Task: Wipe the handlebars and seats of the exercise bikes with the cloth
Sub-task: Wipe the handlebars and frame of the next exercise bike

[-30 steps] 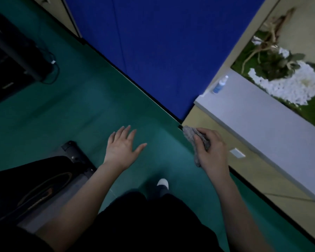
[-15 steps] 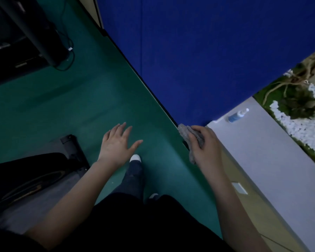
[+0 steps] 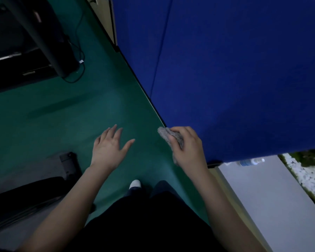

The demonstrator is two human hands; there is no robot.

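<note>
Cloth (image 3: 166,134), grey and bunched, sits in your right hand (image 3: 188,148), just right of the frame's centre. Your fingers curl round it. 1 crumpled end pokes out toward the upper left past your knuckles, and a strip of it shows under the heel of your hand. Hand and cloth hang in the air over the line where the green floor (image 3: 62,115) meets the blue padded panel (image 3: 235,70).

Your left hand (image 3: 109,148) is just left of centre, palm down over the floor, with the fingers straight and a little spread and the thumb pointing right. It grips nothing and is well apart from the cloth.

Below the hands, 1 white shoe tip (image 3: 135,184) shows on the green floor at the lower middle, above your dark clothing.

At the upper left stands a dark machine (image 3: 16,51) with a slanted black post, and a thin cable (image 3: 80,51) loops on the floor beside it. At the lower left lies another dark piece of equipment (image 3: 25,193) on a grey mat, with a black foot (image 3: 68,160) at its end. You cannot tell from here whether either one is a bike.

At the lower right, a pale grey ledge (image 3: 262,197) runs along the panel's bottom edge. A blue spray bottle (image 3: 251,162) lies on the ledge close to the panel. White pebbles (image 3: 302,171) and greenery border the ledge at the right edge.
</note>
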